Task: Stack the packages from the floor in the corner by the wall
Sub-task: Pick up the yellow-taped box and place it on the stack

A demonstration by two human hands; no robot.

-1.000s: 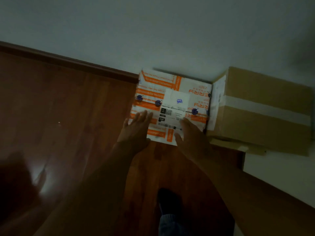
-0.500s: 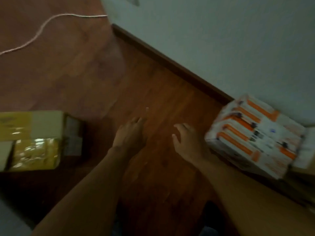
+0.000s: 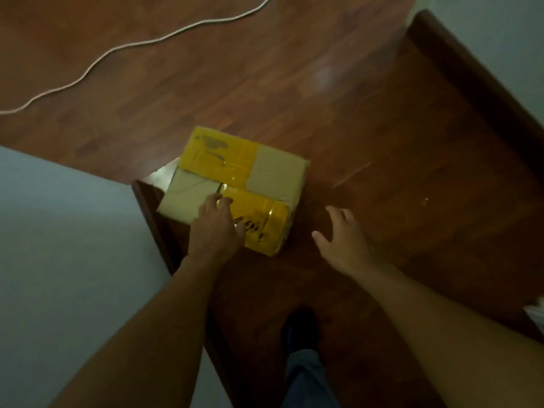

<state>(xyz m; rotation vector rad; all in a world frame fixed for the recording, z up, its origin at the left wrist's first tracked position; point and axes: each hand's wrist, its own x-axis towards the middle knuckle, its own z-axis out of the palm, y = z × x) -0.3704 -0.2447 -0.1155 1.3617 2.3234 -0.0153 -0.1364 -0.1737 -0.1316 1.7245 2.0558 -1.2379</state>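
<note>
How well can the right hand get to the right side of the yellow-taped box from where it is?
Probably yes. The right hand is open beside the yellow-taped box, with only bare floor between them. The left hand already rests on top.

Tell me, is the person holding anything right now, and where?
Nothing is gripped yet. The left hand lies over the near top edge of the box, with no clear grip. The right hand hangs open beside it, apart.

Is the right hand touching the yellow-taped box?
No, the right hand hovers open over bare floor beside the yellow-taped box.
</note>
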